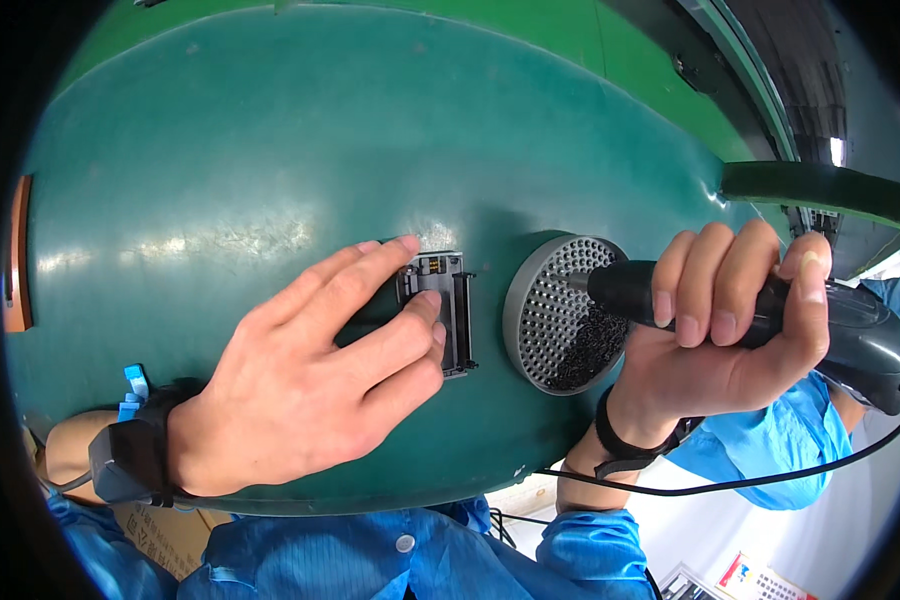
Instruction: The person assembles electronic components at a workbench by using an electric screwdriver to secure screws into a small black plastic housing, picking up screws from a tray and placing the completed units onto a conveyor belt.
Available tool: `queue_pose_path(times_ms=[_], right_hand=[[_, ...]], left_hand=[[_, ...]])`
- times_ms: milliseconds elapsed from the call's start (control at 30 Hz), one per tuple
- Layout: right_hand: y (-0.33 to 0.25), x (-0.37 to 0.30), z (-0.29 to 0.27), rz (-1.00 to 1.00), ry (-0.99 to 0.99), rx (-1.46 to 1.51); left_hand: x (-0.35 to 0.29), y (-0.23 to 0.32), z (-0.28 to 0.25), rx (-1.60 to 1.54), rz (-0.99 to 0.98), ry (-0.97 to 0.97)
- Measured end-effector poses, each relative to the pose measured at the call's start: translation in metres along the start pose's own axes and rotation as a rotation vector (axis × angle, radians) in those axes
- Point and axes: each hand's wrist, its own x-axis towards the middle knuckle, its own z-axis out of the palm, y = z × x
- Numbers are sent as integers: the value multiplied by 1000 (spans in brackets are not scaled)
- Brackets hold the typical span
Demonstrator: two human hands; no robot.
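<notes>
My right hand (735,310) is wrapped round a black corded electric screwdriver (625,288). The tool lies nearly level, its tip pointing left over a round grey tray (518,335) with rows of small holes. A heap of small black screws (588,350) fills the lower right of that tray. To its left, a small black plastic housing (457,310) with a metal edge and a few gold contacts lies on the table. My left hand (320,360) rests over the housing's left side, fingers stretched out and pressing on it; part of the housing is hidden underneath.
A green mat covers the table (300,130). The screwdriver's black cord (730,490) loops below my right wrist. A brown wooden piece (17,255) stands at the far left edge. At the right is a dark green curved bar (820,192). A cardboard box (165,535) sits below the table edge.
</notes>
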Motion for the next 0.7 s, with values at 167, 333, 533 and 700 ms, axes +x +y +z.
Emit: queue_pose_path(times_ms=[167, 333, 533, 700], right_hand=[[-14, 2, -10, -45, 14, 141], [-43, -7, -6, 20, -121, 140], [-24, -29, 36, 108, -264, 195], [-15, -36, 39, 129, -336, 133]], left_hand=[[2, 1, -1, 9, -30, 26], [4, 1, 5, -51, -19, 68], [0, 0, 12, -35, -20, 107], [0, 1, 15, -7, -7, 132]])
